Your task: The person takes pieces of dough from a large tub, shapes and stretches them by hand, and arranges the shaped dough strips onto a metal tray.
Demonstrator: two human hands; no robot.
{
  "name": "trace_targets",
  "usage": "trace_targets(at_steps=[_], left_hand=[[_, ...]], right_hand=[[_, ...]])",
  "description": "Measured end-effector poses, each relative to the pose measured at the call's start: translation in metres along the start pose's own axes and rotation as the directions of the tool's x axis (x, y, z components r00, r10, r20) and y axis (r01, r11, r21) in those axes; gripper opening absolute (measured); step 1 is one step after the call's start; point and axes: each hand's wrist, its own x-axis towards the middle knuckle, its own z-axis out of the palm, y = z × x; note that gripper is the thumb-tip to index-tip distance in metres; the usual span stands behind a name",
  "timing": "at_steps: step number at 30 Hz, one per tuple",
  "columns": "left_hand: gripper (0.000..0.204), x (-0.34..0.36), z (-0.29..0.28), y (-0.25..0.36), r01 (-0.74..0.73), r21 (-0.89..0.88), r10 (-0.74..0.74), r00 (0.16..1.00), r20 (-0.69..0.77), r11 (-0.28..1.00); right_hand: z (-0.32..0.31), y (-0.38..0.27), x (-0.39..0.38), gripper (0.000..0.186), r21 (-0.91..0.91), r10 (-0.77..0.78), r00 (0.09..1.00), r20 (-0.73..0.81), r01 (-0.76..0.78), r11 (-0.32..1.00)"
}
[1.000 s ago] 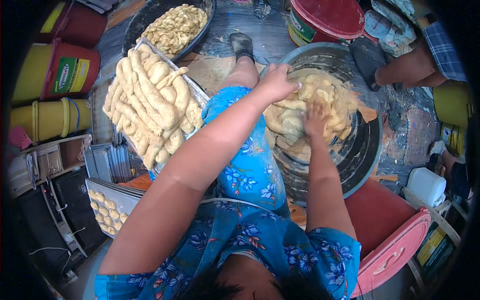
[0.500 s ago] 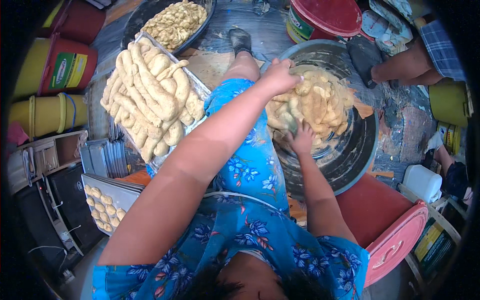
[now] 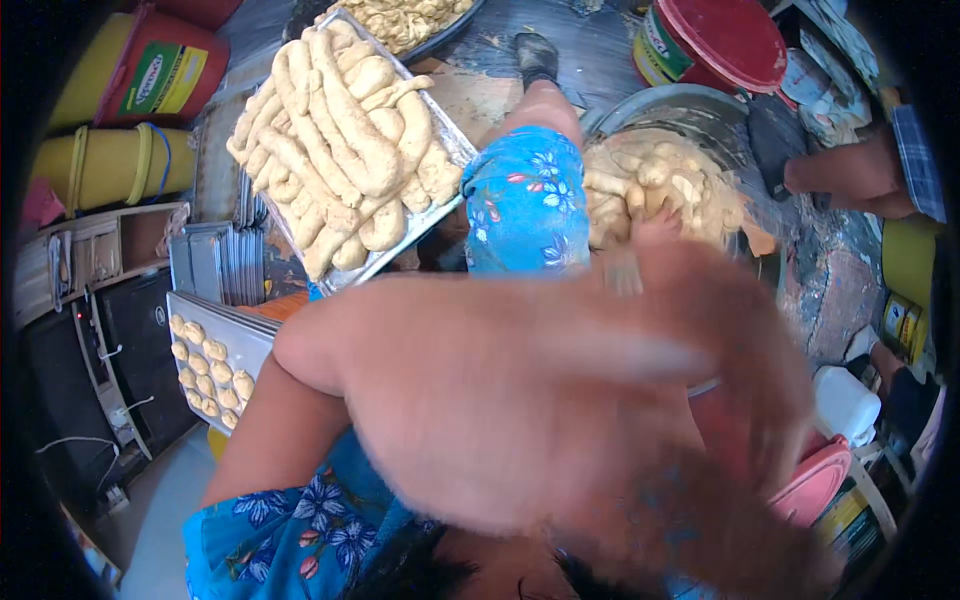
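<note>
Head view, the only one I have on this feed, shows a sudden change: half a second ago the person's left hand was over the dough, and now their bare left forearm [image 3: 450,370] sweeps across the middle, badly blurred and close to the lens. For the work in hand that means, as I read it, that the right hand [image 3: 658,235] tends the dough alone, and that I have lost sight of the basin's near side. Through the smear I can make out the right hand's fingers a little apart, resting against the lumpy, pale yellow dough pieces [image 3: 670,170] heaped in a wide, round, black basin [image 3: 715,118] beyond the forearm. The left hand's fingers I cannot tell; they are lost in the blur. The whole scene has slid right in my picture, so I judge that the head turned. To the left of the knee in blue floral cloth [image 3: 525,200], thick, crumb-dusted dough ropes [image 3: 340,140] lie piled on a silvery rectangular metal tray [image 3: 425,218], their arrangement looking unchanged.
</note>
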Motion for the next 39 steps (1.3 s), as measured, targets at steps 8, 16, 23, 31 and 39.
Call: trace_targets(at_steps=[8,16,23,31,39], left_hand=[[0.027,0.007,0.025,0.028,0.209,-0.001,-0.209,0.978,0.025,0.978],[0.045,-0.042,-0.016,0.020,0.579,0.795,-0.812,0.545,-0.209,0.184],[0.058,-0.123,0.013,0.036,0.446,0.885,-0.919,0.279,-0.278,-0.133],[0.046,-0.106,0.012,0.054,0.386,0.922,-0.947,0.292,-0.134,-0.011],[0.044,-0.132,0.014,0.071,0.573,0.819,-0.870,0.399,-0.289,-0.009]], right_hand=[[0.004,-0.038,0.000,0.060,-0.363,-0.279,0.944,0.175,0.325,0.873],[-0.069,-0.011,-0.007,0.057,-0.032,-0.354,0.935,0.020,0.354,0.935],[-0.073,0.005,0.001,0.039,-0.262,-0.253,0.843,0.474,0.410,0.874],[0.008,-0.053,-0.011,0.054,-0.130,-0.461,0.843,0.276,0.508,0.851],[-0.012,-0.017,-0.043,0.030,-0.091,-0.660,0.548,0.514,0.800,0.593]])
